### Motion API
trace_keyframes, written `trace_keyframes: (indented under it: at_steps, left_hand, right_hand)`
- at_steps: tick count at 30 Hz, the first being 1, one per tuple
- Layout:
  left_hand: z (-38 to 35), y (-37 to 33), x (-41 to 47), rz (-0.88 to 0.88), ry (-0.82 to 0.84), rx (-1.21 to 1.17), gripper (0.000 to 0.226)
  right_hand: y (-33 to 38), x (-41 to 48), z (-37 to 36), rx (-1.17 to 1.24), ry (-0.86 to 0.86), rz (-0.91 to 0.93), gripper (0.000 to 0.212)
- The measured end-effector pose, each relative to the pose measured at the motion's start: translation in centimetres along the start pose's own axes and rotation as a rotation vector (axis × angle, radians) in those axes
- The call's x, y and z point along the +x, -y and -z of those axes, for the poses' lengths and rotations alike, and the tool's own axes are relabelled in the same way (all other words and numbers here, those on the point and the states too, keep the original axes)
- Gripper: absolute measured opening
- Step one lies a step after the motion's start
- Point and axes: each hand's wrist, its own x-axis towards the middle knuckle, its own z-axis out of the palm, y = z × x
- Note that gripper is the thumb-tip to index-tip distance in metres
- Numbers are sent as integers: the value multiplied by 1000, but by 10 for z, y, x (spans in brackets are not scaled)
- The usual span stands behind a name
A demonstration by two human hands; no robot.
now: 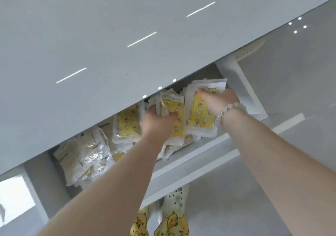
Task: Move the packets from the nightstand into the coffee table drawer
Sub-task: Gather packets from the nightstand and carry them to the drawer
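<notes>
Below, glossy grey tabletop (109, 26) mirrors lights (141, 39); open drawer (243, 86) holds packets (127, 124).

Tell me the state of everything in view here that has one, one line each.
drawer: pulled open, partly under the tabletop
middle packets: gripped by the left hand, inside the drawer
right packets: gripped by the right hand, inside the drawer
other packets: lying loose in the drawer

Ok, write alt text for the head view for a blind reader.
Two bare hands reach into an open drawer of yellow packets under a glossy grey tabletop. The left hand grips the middle stack; the right hand, wearing a bracelet, holds the right stack.
</notes>
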Motion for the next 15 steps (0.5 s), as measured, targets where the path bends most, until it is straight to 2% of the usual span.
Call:
trace_keyframes:
  at_steps: [2, 5, 7, 9, 12, 15]
  left_hand:
    - [-12, 1, 11, -39, -4, 60, 64]
    - [-26, 4, 26, -88, -27, 156, 51]
    - [-33, 4, 33, -115, -48, 186, 45]
    - [-36, 4, 35, -152, -46, 241, 42]
    - [-34, 0, 36, -225, -94, 377, 46]
    - [-32, -4, 37, -273, -164, 563, 40]
  right_hand:
    - [-9, 14, -9, -40, -19, -12, 66]
    - [-25, 29, -27, 27, -53, -19, 39]
    - [-30, 35, -36, 18, -106, -15, 41]
    - [-29, 38, -42, -62, -148, 43, 33]
    - [-25, 40, -42, -205, -202, 139, 47]
    - [-20, 43, -34, -349, -221, 198, 53]
